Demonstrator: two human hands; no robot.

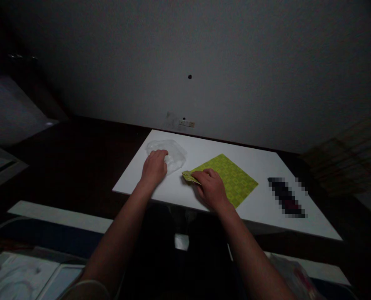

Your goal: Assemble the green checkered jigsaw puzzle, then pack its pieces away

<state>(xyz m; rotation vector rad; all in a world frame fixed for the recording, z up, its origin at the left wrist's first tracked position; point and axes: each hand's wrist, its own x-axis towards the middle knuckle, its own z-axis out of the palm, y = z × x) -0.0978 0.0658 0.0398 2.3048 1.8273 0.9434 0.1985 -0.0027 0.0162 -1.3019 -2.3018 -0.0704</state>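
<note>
My left hand is at the left part of the white table, its fingers curled onto a clear, crumpled plastic bag. The fingertips are partly hidden, but they appear closed on the bag. Between the fingers and thumb of my right hand is a small folded piece of yellow-green paper, just right of the bag. Beneath and beyond that hand lies a flat square sheet of yellow-green checked paper, turned cornerwise to me. My right hand hides the sheet's near left part.
The white table stands against a grey wall with a socket plate. A blurred-out dark object lies at the table's right. White boxes or trays are at lower left, and a plastic-wrapped item at lower right.
</note>
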